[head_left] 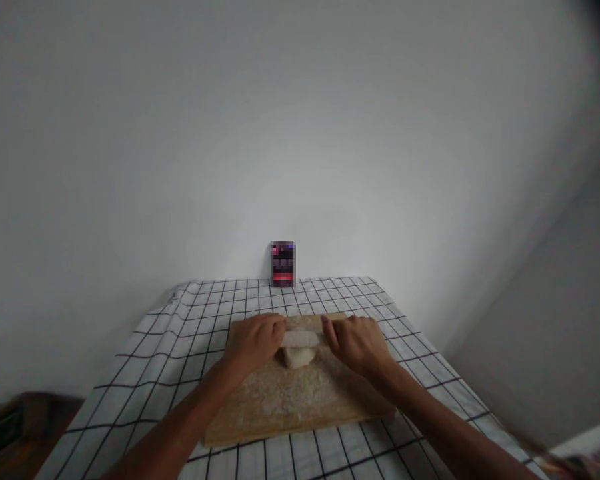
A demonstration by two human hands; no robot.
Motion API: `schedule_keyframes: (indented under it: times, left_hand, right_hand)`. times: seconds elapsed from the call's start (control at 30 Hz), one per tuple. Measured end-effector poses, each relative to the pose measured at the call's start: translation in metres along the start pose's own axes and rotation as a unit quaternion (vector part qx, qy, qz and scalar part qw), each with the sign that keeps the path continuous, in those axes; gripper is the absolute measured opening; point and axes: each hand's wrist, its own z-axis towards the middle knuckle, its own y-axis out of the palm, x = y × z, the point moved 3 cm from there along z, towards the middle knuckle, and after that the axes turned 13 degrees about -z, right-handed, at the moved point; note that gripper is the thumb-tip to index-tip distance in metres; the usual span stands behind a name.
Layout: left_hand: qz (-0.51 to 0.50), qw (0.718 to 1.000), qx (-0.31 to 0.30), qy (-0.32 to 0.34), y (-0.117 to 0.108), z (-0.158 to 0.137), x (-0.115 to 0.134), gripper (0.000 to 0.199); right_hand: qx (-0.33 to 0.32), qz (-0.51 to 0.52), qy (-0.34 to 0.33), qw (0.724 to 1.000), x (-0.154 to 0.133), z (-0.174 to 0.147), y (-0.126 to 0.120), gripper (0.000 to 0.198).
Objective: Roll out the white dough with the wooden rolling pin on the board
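Dough (299, 360) lies under our rolling pin (301, 339). Our left hand (257, 339) and right hand (359, 341) curl fingers around its ends.

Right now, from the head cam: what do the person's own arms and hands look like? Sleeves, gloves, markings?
Left hand and right hand are both ungloved. Left forearm and right forearm are bare, with no sleeve, watch or bracelet visible. Too dim to judge rings or small markings.
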Motion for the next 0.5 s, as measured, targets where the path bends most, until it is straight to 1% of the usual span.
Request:
schedule_keyframes:
  times: [0.07,0.13,0.23,0.3,0.37,0.43,0.5]
  left_hand:
    - [0.018,0.999,0.009,0.032,0.001,-0.01,0.004,0.036]
    - [0.011,0.998,0.036,0.043,0.001,-0.018,0.008,0.038]
    - [-0.046,0.996,0.077,0.015,-0.001,-0.027,0.014,0.041]
    - [-0.072,0.994,0.081,0.0,0.0,-0.031,0.017,0.042]
    - [-0.077,0.994,0.077,0.0,0.0,-0.033,0.018,0.043]
    - [-0.063,0.996,0.067,0.003,0.0,-0.032,0.018,0.042]
    - [-0.022,0.999,0.044,0.017,0.0,-0.027,0.015,0.04]
  right_hand:
    - [0.03,0.018,-0.012,0.999,-0.001,-0.004,0.001,0.065]
    - [0.071,0.036,-0.031,0.996,-0.002,-0.009,0.001,0.06]
    - [0.127,0.055,-0.061,0.988,-0.003,-0.019,0.001,0.054]
    - [0.143,0.06,-0.072,0.985,-0.004,-0.023,0.001,0.053]
    - [0.127,0.056,-0.072,0.988,-0.005,-0.024,0.0,0.052]
    - [0.077,0.035,-0.053,0.995,-0.005,-0.019,-0.002,0.053]
    - [0.018,0.003,-0.036,0.999,-0.004,-0.009,-0.005,0.056]
